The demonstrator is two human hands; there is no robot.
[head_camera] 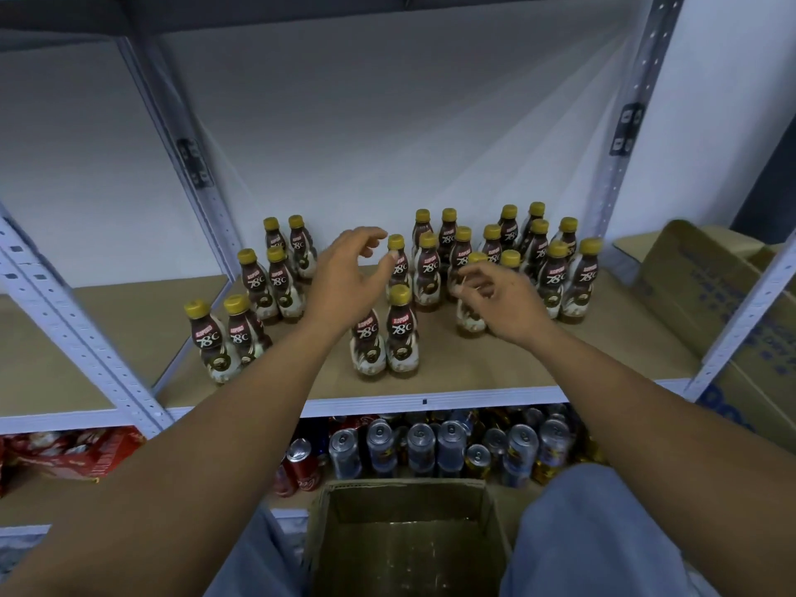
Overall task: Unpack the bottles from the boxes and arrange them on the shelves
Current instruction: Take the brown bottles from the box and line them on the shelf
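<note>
Several small brown coffee bottles with gold caps stand in loose groups on the brown shelf board [560, 364]. My left hand [344, 277] hovers over the middle of the shelf, fingers spread, its tips close to the cap of one bottle [397, 262] standing alone. A front pair of bottles [402, 333] stands just below that hand. My right hand [495, 299] is loosely curled above another bottle [469, 325], partly hiding it; nothing is gripped. An open cardboard box [409, 536] sits between my knees and looks empty.
A lower shelf holds several drink cans [448, 445] and red packs [64, 454] at the left. A second cardboard box [710, 286] lies on the shelf's right end. Grey metal uprights [620, 165] frame the shelf bay.
</note>
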